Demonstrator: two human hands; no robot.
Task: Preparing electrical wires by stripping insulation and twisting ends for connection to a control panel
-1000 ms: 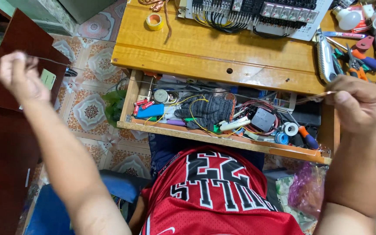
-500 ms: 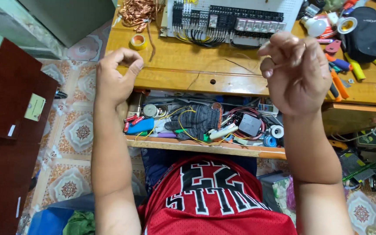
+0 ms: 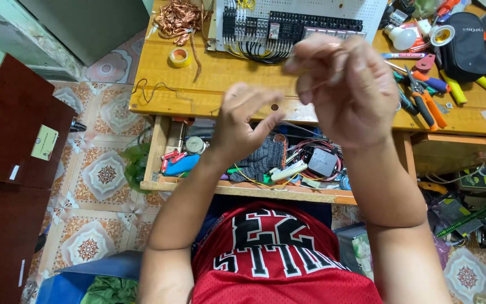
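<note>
My right hand (image 3: 351, 90) pinches a thin wire, barely visible against the white control panel (image 3: 293, 22); my left hand (image 3: 243, 121) hangs half open just beside it, thumb and fingers curled, holding nothing I can make out. Both hover above the wooden workbench (image 3: 220, 84). Best to bring the left fingertips close to the pinch and keep the strand taut over the open drawer (image 3: 237, 188)
</note>
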